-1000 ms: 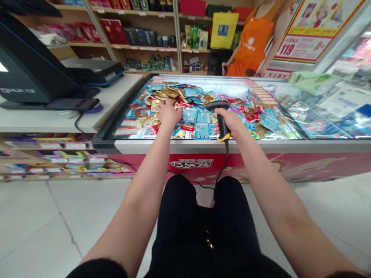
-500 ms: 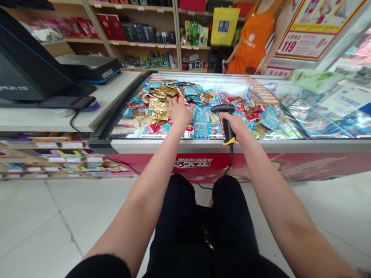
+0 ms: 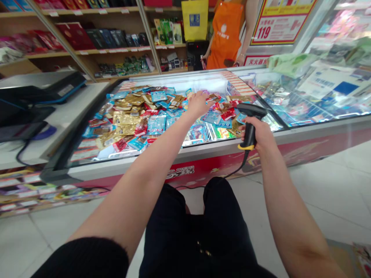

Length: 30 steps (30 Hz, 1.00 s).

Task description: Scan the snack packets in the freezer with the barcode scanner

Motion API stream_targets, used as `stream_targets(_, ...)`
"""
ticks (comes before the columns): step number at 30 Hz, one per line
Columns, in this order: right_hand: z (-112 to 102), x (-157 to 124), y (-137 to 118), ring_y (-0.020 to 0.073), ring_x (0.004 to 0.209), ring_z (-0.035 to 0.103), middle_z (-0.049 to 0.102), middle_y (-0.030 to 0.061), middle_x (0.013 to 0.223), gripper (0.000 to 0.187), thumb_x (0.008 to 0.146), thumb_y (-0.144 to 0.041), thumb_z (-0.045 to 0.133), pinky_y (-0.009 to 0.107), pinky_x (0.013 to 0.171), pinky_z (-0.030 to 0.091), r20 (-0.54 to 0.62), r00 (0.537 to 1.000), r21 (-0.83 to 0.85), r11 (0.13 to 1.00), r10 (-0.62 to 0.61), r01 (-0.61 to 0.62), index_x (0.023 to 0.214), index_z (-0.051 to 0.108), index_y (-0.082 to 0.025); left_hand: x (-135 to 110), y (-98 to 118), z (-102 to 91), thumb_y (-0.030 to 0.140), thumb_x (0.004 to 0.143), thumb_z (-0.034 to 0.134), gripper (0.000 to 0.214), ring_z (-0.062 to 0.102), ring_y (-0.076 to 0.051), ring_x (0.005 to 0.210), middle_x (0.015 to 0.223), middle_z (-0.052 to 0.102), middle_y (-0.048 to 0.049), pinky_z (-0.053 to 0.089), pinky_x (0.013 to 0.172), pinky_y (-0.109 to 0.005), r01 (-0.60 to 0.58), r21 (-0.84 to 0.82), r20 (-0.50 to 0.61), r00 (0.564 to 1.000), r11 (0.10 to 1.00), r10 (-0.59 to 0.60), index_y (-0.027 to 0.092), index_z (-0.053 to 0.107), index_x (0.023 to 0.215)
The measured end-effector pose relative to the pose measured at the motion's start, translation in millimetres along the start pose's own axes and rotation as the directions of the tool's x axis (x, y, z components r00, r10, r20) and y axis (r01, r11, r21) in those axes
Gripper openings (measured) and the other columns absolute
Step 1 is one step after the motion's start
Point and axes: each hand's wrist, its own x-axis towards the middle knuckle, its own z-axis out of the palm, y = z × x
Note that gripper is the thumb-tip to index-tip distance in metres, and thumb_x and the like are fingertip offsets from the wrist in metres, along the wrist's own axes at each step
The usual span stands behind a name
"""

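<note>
My left hand (image 3: 198, 104) reaches far into the open chest freezer (image 3: 185, 152), fingers spread flat over the heap of snack packets (image 3: 139, 116), touching blue and red ones near the middle. My right hand (image 3: 257, 133) grips a black barcode scanner (image 3: 249, 125) with a yellow base over the freezer's front right rim. The scanner's head points left toward the packets. Its cable (image 3: 232, 173) hangs down in front of the freezer's red panel.
A white counter (image 3: 58, 119) with a black till screen (image 3: 23, 116) stands at left. Shelves of goods (image 3: 101, 42) line the back wall. A person in an orange apron (image 3: 226, 34) stands behind the freezer. Glass lids (image 3: 313, 92) cover its right part. White floor tiles lie below.
My left hand has moved from the left packets to the right and farther back in the freezer. The scanner hand has shifted right, and my view has turned to the right.
</note>
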Motion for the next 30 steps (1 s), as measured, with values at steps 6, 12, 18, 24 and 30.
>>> stream_targets(6, -38.3, 31.9, -6.2, 0.014, 0.048, 0.058, 0.066, 0.0022, 0.073, 0.014, 0.066, -0.027, 0.067, 0.025, 0.034, 0.045, -0.21, 0.974, 0.01, 0.996, -0.083, 0.087, 0.075, 0.062, -0.017, 56.9, 14.5, 34.1, 0.057, 0.088, 0.047, 0.05, 0.025, -0.034, 0.143, 0.149, 0.042, -0.0066, 0.014, 0.117, -0.055, -0.051, 0.045, 0.109, 0.993, 0.998, 0.046, 0.032, 0.059, 0.129)
stream_targets(12, -57.9, 72.8, -1.4, 0.0134, 0.055, 0.056, 0.054, -0.0026, 0.059, 0.012, 0.065, -0.026, 0.069, 0.023, 0.046, 0.047, -0.304, 0.936, 0.0, 0.982, -0.179, 0.188, 0.066, 0.059, -0.019, 94.8, 27.9, 69.5, 0.062, 0.087, 0.043, 0.057, 0.014, -0.035, 0.148, 0.157, 0.033, -0.003, 0.002, 0.116, -0.063, -0.068, 0.01, 0.257, 0.964, 0.998, 0.064, 0.038, 0.051, 0.139)
stream_targets(18, -60.4, 100.9, -1.9, 0.0132, 0.056, 0.055, 0.057, -0.0033, 0.06, 0.012, 0.064, -0.026, 0.07, 0.023, 0.048, 0.046, -0.24, 0.954, 0.006, 0.983, -0.178, 0.184, 0.069, 0.063, -0.018, 102.2, 46.3, 86.7, 0.07, 0.088, 0.033, 0.059, 0.022, -0.037, 0.146, 0.154, 0.04, -0.0035, -0.005, 0.113, -0.066, -0.146, -0.013, 0.372, 0.917, 0.989, 0.141, 0.041, 0.055, 0.135)
stream_targets(24, -52.7, 109.9, 1.4, 0.0147, 0.053, 0.056, 0.06, -0.0015, 0.06, 0.012, 0.063, -0.026, 0.07, 0.025, 0.044, 0.046, -0.185, 0.979, -0.013, 0.996, -0.087, 0.086, 0.067, 0.065, -0.017, 71.9, 59.4, 77.4, 0.07, 0.087, 0.034, 0.059, 0.028, -0.034, 0.144, 0.151, 0.045, -0.0036, -0.002, 0.115, -0.06, -0.133, -0.051, 0.388, 0.911, 0.99, 0.143, 0.039, 0.057, 0.132)
stream_targets(30, -47.1, 105.0, 1.7, 0.0146, 0.054, 0.055, 0.058, -0.0019, 0.059, 0.011, 0.062, -0.025, 0.07, 0.026, 0.047, 0.046, -0.171, 0.979, 0.001, 0.994, -0.109, 0.111, 0.066, 0.066, -0.016, 57.1, 55.1, 65.9, 0.055, 0.093, 0.037, 0.047, 0.047, -0.032, 0.13, 0.132, 0.061, -0.0074, 0.019, 0.115, -0.052, -0.093, -0.153, 0.334, 0.932, 0.984, 0.14, 0.027, 0.068, 0.115)
